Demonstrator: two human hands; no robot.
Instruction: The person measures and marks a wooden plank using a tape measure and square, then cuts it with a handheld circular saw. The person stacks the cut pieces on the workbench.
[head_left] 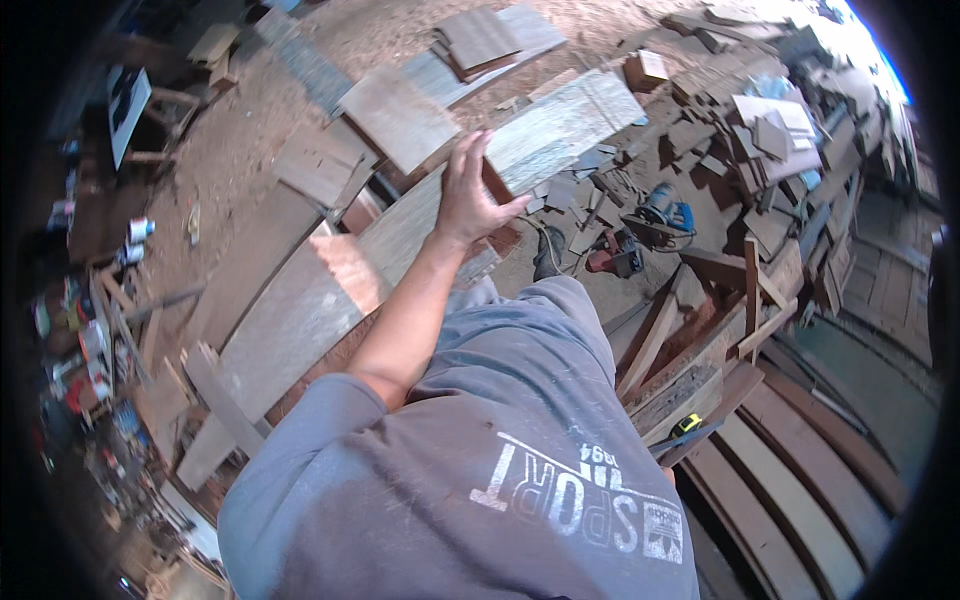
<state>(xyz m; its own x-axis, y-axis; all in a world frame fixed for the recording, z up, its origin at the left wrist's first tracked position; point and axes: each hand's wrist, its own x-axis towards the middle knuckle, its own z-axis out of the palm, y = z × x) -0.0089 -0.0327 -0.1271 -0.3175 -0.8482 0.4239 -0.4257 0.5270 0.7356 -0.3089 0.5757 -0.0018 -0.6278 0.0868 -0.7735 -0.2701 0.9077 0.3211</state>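
My left hand (468, 200) reaches forward to the near end of a pale wooden plank (565, 125). Its fingers lie along one edge and the thumb along the opposite edge, spanning the brown end face. Beneath that forearm runs another long pale board (395, 235). A flat wooden panel (400, 115) lies just left of the fingers. My right hand does not show; my body covers the lower right side. Near my right side, a yellow and black tape measure (687, 425) rests on a board.
A blue power tool (665, 210) and a red power tool (615, 252) sit on the ground right of my legs, with a cable nearby. Wood offcuts (770, 135) pile up at far right. A wooden frame (715, 300) stands at right. Stacked panels (475, 42) lie ahead.
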